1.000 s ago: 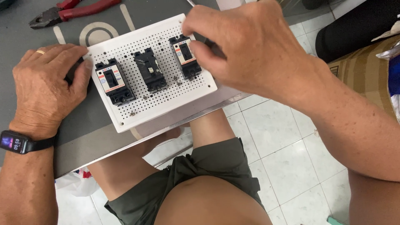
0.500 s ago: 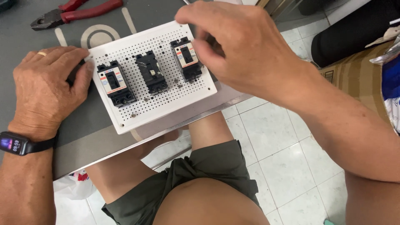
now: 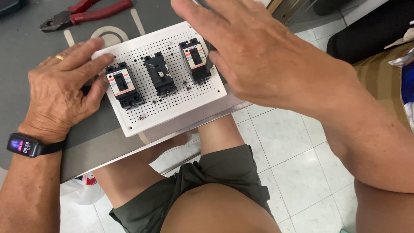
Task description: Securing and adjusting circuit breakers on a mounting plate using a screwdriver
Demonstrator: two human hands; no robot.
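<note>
A white perforated board (image 3: 172, 108) lies on the grey table and carries three black circuit breakers: left (image 3: 123, 85), middle (image 3: 160, 74) and right (image 3: 195, 60). My left hand (image 3: 64, 92) holds the board's left edge. Its fingers reach over the top left corner and its thumb lies against the left breaker. My right hand (image 3: 263, 60) hovers over the board's right side. Its fingers pinch a slim dark tool (image 3: 209, 56) whose tip sits at the right breaker's right side. Most of the tool is hidden by the hand.
Red-handled pliers (image 3: 84, 15) and a pale ring (image 3: 110, 33) lie on the grey table behind the board. The table's metal front edge (image 3: 108, 155) runs just below the board. My knees, a tiled floor and a white plastic bag (image 3: 79, 190) are underneath.
My right hand has shifted slightly right and down along the right breaker, baring more of its face. My left hand and the board stay put.
</note>
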